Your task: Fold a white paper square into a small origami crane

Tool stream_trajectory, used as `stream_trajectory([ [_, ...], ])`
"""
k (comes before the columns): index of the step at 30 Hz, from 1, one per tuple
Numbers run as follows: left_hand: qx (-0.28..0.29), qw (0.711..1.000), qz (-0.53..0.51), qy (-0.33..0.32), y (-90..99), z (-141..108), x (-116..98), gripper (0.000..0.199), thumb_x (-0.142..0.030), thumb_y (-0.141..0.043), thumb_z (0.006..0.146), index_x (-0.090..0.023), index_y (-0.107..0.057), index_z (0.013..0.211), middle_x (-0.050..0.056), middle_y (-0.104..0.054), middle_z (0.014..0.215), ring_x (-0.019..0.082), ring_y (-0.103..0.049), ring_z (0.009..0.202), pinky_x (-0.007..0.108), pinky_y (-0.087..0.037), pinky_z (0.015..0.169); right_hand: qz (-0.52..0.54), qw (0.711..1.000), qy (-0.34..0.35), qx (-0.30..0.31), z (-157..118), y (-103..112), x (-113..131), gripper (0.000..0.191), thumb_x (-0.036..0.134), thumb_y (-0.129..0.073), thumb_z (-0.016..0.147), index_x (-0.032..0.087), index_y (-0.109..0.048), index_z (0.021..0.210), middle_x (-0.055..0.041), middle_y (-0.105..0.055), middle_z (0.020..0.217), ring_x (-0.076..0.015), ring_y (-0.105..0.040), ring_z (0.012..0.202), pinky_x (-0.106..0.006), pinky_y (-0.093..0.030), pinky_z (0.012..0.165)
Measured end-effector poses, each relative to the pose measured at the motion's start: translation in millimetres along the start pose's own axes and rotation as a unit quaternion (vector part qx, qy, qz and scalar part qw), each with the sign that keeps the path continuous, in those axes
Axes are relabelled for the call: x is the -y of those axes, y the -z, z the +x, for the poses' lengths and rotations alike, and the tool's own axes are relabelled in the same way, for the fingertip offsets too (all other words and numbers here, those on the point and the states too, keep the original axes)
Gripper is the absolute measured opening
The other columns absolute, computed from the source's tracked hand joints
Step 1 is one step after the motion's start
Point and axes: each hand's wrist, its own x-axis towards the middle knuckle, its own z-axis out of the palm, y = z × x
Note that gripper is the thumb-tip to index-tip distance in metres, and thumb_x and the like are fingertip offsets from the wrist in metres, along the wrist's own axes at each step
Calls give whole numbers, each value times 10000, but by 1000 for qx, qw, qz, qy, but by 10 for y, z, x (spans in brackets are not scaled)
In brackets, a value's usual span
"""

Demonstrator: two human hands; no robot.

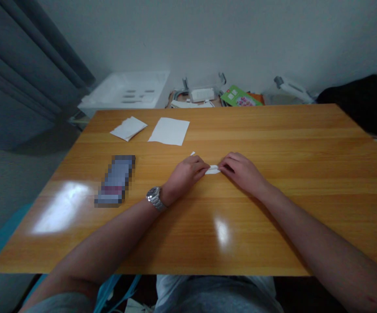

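Observation:
Both hands meet over the middle of the table at a small folded piece of white paper. My left hand, with a metal watch at its wrist, pinches the paper's left side. A thin white tip of paper pokes out behind its knuckles. On the opposite side, the fingertips of my right hand are closed on the right end. Much of the paper is covered by the fingers, so its full shape is hidden.
A square white sheet and a stack of torn paper lie toward the back left of the wooden table. A blurred-out phone rests left of my forearm. Behind the table stand a white foam box and a green booklet.

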Motion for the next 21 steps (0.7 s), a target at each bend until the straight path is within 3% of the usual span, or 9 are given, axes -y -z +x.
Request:
stream_trajectory([
  [9, 0, 1000, 27, -2, 23, 10, -32, 196, -242, -562, 1036, -181, -718, 1138, 69, -705, 1030, 199, -646, 966, 339, -530, 896, 34, 999, -8, -12, -31, 17, 38, 65, 229, -605, 992, 218, -655, 1032, -96, -682, 1021, -269, -636, 982, -434, -525, 881],
  [14, -5, 1000, -1, 19, 34, -4, -70, 208, -247, -541, 1044, -182, -712, 1143, 69, -695, 1058, 175, -666, 939, 299, -541, 842, 77, 996, 34, -25, -45, 5, 70, 220, 287, -672, 963, 250, -618, 1173, -104, -681, 1194, -277, -634, 1124, -468, -525, 986],
  [21, -14, 999, -48, 7, 33, -3, -88, 205, -257, -543, 1042, -172, -694, 1152, 78, -696, 1056, 171, -671, 965, 306, -549, 873, 90, 995, 29, -22, -34, -13, 117, 115, 295, -585, 1018, 263, -667, 1092, -95, -702, 1130, -251, -666, 1082, -438, -551, 961],
])
